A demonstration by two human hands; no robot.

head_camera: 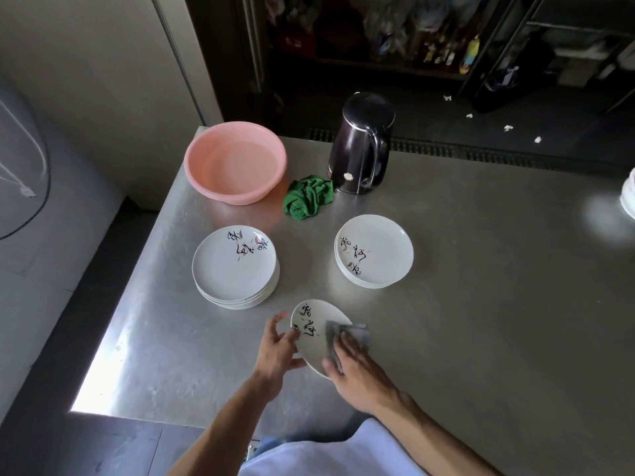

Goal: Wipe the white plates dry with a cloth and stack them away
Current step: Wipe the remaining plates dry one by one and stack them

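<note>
I hold one white plate with black brush lettering tilted above the steel table. My left hand grips its left rim, thumb on the face. With straight fingers my right hand presses a grey cloth flat against the plate's right side. A stack of several matching plates stands to the left. A second, lower stack stands to the right.
A pink basin stands at the table's far left corner, a crumpled green cloth and a dark electric kettle beside it. More white dishes show at the right edge. The table edge drops off on the left.
</note>
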